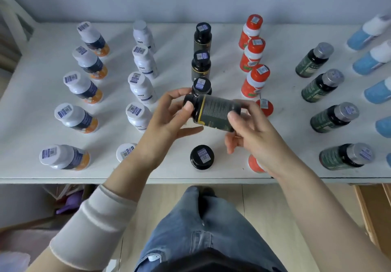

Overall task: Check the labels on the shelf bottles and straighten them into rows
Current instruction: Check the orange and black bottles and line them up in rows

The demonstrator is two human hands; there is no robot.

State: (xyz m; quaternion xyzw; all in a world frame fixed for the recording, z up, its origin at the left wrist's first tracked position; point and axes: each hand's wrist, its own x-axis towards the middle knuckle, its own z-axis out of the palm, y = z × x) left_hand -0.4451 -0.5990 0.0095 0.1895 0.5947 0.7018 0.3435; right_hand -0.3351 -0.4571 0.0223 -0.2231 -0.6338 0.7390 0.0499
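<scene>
1. A black bottle [213, 112] is up in the air over the middle of the white shelf [175, 60]. It lies on its side, with its cap to the left.
2. The left hand [167, 119] holds the cap end. Its thumb and fingers curl round the cap.
3. The right hand [251, 128] holds the bottom end. Its thumb is on top and its fingers wrap under.
4. The step now looks like reading the label. The small print on the dark label faces up at the person.
5. To do it well, turn the bottle slowly with both hands, so each bit of the label comes round to the eyes. Hold it firmly but do not squeeze. The sides look smooth and could slip.
6. Three other bottles [201, 63] of the same kind stand in a line that runs to the back edge. A front bottle [202, 157], also black, stands near the front edge. There is a gap between them, under the hands. I think that gap is where this one goes.
7. Set it down straight, cap up, in line with the others. Go slowly, because the red bottles [254, 81] stand close on the right and the white bottles [140, 90] on the left. A bump could knock one over.
</scene>
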